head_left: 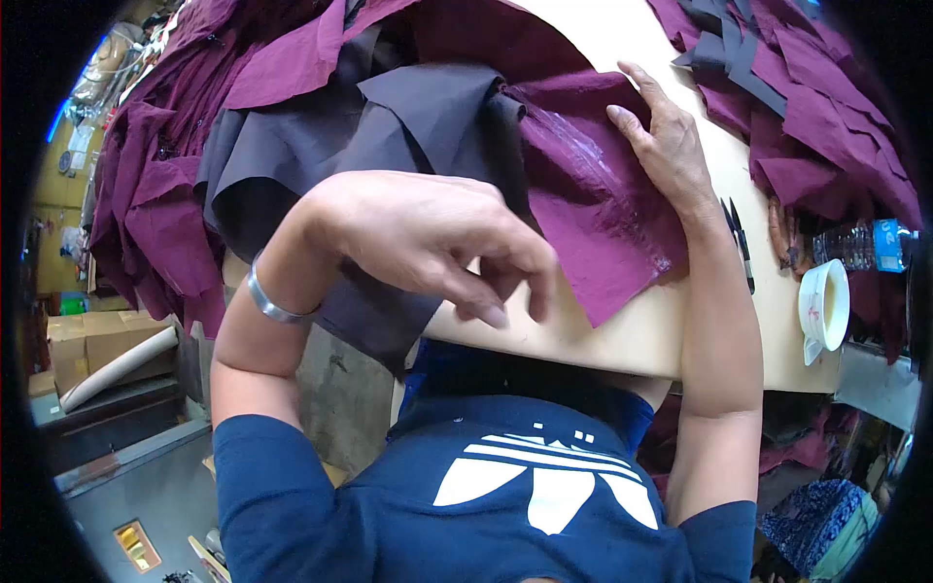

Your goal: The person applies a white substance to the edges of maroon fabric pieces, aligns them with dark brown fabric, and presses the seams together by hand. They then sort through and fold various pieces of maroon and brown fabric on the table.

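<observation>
My left hand (442, 248), with a metal bangle (272, 294) on the wrist, hangs in the air above the near table edge. Its fingers are loosely bent, thumb apart from them, and no object shows between them. Behind it lies dark grey fabric (428, 112), partly hidden by the hand. My right hand (669, 141) rests at the right edge of a maroon fabric piece (583, 233), thumb and fingers spread. A shiny whitish streak runs across this piece, which joins the dark fabric along its left side.
Heaped maroon fabric (155, 204) hangs over the table's left side. More maroon pieces (816, 126) lie at the right. Beside my right forearm are a black pointed tool (741, 248), a white cup (823, 306) and a plastic bottle (860, 246). Cardboard boxes (102, 350) stand left.
</observation>
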`<state>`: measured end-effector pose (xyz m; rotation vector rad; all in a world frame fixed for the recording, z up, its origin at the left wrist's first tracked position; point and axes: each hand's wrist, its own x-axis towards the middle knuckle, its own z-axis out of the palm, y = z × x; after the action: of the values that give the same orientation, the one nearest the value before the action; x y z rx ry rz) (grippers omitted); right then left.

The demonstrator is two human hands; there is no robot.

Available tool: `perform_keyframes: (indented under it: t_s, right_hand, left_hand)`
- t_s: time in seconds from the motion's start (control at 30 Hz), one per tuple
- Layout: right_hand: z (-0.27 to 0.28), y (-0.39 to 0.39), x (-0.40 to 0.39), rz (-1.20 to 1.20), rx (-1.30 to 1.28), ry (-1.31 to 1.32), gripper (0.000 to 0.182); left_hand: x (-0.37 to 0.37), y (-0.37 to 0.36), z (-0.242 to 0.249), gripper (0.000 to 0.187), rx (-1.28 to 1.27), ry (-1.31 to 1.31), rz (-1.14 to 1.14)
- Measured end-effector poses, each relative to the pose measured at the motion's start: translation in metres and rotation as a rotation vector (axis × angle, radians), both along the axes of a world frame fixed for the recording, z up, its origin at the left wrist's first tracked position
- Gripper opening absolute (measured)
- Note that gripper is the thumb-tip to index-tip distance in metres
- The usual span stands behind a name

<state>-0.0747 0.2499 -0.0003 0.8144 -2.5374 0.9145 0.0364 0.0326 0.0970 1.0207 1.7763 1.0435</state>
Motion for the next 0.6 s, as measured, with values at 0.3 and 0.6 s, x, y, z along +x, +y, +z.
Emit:
perform_keyframes:
  t_s: [0.3, 0.6]
  right_hand:
    - [-0.002, -0.001, -0.001, 0.006, -0.044, -0.018, 0.046]
    - [-0.005, 0.011, -0.011, 0.034, -0.088, -0.073, 0.05]
  left_hand:
    - [-0.02, 0.029, -0.048, 0.01, 0.036, 1.228, 0.439]
    - [-0.021, 0.042, -0.076, 0.016, -0.177, 1.224, 0.347]
